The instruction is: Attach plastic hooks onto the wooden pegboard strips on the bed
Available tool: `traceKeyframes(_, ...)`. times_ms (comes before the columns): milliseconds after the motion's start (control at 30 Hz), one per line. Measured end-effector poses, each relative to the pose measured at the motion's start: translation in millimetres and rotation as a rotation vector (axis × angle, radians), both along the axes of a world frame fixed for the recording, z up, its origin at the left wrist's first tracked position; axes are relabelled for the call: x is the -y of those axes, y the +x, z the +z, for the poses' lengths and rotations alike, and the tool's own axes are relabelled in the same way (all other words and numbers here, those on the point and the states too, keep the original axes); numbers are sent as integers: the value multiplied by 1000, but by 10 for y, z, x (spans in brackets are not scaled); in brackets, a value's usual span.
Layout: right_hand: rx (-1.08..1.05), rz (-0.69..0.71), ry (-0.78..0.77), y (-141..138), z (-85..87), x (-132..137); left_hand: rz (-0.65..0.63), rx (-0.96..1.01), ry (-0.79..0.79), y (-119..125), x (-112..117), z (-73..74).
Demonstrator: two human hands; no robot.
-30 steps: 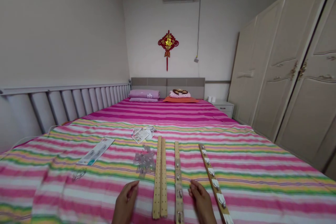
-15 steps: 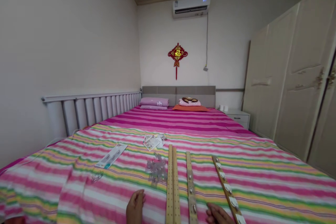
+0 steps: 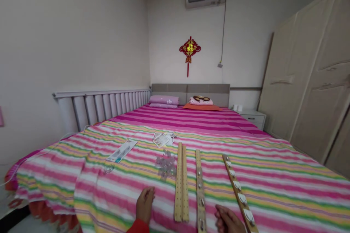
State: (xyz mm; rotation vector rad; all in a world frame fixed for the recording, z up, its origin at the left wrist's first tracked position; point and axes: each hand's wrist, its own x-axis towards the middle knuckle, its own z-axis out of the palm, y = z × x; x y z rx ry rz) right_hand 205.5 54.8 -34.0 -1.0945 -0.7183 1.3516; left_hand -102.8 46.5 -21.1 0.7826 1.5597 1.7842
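My left hand (image 3: 146,201), its fingers curled together, hovers over the striped sheet left of two pale wooden strips (image 3: 181,189) with rows of small holes. Whatever it may hold is too small to make out. My right hand (image 3: 229,219) is near the bottom edge, fingers bent inward, between two other strips; its grasp is hidden. To its left lies a wooden strip (image 3: 198,158) carrying several small shiny metal pieces on clear backing. On its right is a darker strip (image 3: 237,198) with white cards and metal pieces. Small clear plastic packets (image 3: 166,164) lie beyond my left hand.
A long white packaged card (image 3: 123,150) lies at left, with a small tangle of thin wire-like pieces (image 3: 108,169) nearer. White cards or tags (image 3: 162,139) are piled farther back. Folded bedding (image 3: 164,101) sits by the headboard (image 3: 169,90). A white railing-like radiator (image 3: 104,108) lines the left side.
The view has tilted down and turned slightly left, so the strips' near ends and bed's left edge show more. Both hands stay beside the strips with little visible change.
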Motion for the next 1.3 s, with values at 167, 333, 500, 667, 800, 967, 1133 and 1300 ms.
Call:
traceKeyframes(167, -30, -20, 12, -40, 148, 109, -87, -72, -15, 20, -113, 186)
traceKeyframes(333, -27, -9, 16, -44, 182, 120, -53, -259, -59, 48, -298, 206)
traceKeyframes(500, -23, -5, 25, -30, 174, 124, -8, -348, -121, 116, -408, 172)
traceKeyframes(667, -6, -18, 24, -41, 166, 133, 8, -675, -398, 262, -421, 243)
traceKeyframes(800, -9, -9, 20, -43, 160, 126, 13, -727, -509, 350, -405, 266)
traceKeyframes(967, 9, -24, 20, -49, 175, 142, 9, -771, -525, 371, -381, 276)
traceKeyframes(1133, 6, -22, 25, -68, 197, 164, 36, -713, -527, 350, -386, 269)
traceKeyframes(1300, -31, -31, 27, -70, 193, 163, 50, -606, -487, 276, -427, 189)
